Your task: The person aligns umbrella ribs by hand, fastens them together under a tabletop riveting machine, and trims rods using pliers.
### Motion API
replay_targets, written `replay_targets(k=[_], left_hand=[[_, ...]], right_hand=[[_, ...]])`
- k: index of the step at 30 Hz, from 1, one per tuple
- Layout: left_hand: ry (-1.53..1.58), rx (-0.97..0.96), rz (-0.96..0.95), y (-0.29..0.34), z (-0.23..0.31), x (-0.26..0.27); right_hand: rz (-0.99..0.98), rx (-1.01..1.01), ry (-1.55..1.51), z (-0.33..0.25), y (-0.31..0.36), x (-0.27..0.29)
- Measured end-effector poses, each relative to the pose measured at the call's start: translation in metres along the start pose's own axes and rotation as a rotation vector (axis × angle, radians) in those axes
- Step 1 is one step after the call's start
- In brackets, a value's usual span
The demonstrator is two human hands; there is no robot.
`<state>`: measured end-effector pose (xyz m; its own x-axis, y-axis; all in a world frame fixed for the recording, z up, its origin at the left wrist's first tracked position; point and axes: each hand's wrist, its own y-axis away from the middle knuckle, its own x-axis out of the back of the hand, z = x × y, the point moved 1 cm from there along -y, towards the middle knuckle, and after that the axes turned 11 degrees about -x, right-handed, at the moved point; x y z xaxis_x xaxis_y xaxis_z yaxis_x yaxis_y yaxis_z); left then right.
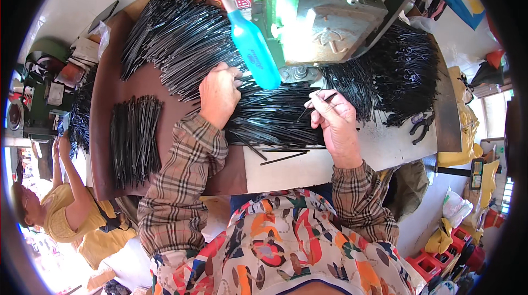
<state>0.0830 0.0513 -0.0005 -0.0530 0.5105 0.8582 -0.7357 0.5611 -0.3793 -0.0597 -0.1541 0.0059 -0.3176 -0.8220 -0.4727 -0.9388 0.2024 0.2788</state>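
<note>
Heaps of thin black metal rods (269, 111) cover the table beneath and around a green machine (335, 25). My right hand (336, 124) is closed to the right of the machine's lower head, with a thin black rod (330, 97) pinched between thumb and fingers. On the left, my left hand (219, 96) is closed at the edge of the rods, its fingertips curled toward the machine head; what they hold is hidden. Between the hands, a blue-sleeved handle (254, 50) hangs above a small metal working plate (300, 73).
A neat rod bundle (135, 141) lies on the brown cover at left, and a tangled heap (407, 69) at right. Black-handled pliers (422, 128) rest near the right table edge. Small metal pieces sit atop the machine. Another person (66, 207) works at far left. Red crates (434, 259) stand lower right.
</note>
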Motion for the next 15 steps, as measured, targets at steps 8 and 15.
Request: replay_targets(k=[8, 15], left_hand=[[-0.046, -0.414, 0.207, -0.003, 0.016, 0.015], [0.861, 0.069, -0.04, 0.004, 0.064, 0.003]], right_hand=[[0.011, -0.103, 0.24, -0.017, 0.009, -0.01], [0.031, 0.031, 0.381, -0.019, -0.007, -0.023]])
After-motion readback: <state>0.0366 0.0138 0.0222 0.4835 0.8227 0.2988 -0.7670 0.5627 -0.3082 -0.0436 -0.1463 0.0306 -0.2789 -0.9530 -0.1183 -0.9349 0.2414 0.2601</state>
